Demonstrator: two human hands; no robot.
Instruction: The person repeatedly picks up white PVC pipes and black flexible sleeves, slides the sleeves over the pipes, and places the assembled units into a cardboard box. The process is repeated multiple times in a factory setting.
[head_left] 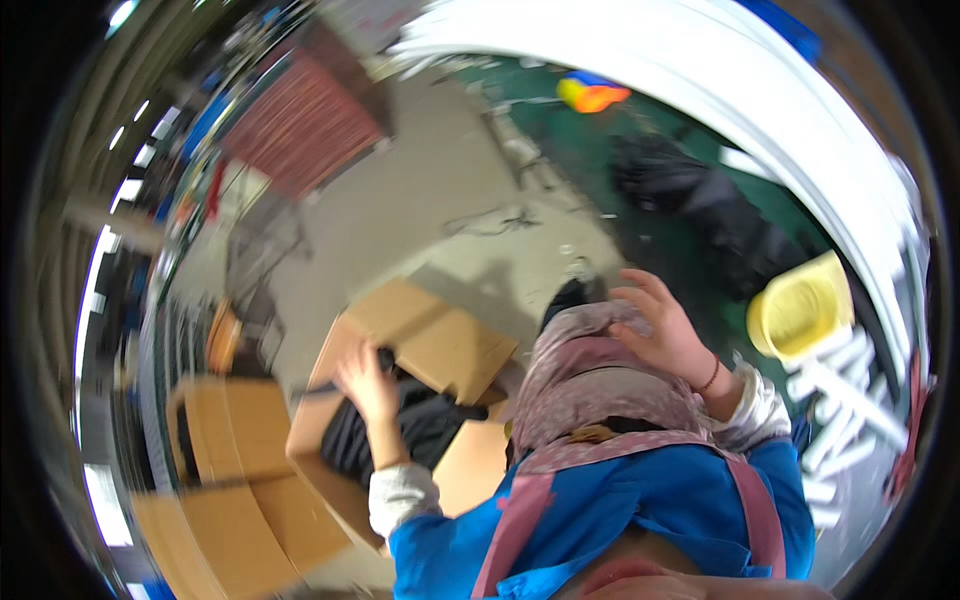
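1. The open cardboard box (440,345) stands near, left of the body, with dark cloth (400,425) inside – probably light, with stiff but bendable flaps.
2. The left hand (365,380) grips a flap edge, fingers curled over it.
3. The right hand (665,330) rests on a pinkish cloth (590,370), fingers loosely spread – soft, easy to bunch.
4. A yellow bucket (800,305) stands far right.

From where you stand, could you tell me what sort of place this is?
Probably a workshop or packing area: open cardboard boxes on a bare concrete floor, and a yellow bucket beside white rods.

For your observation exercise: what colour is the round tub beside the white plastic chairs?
Yellow: the tub shows best, and only, in the head view, at right.
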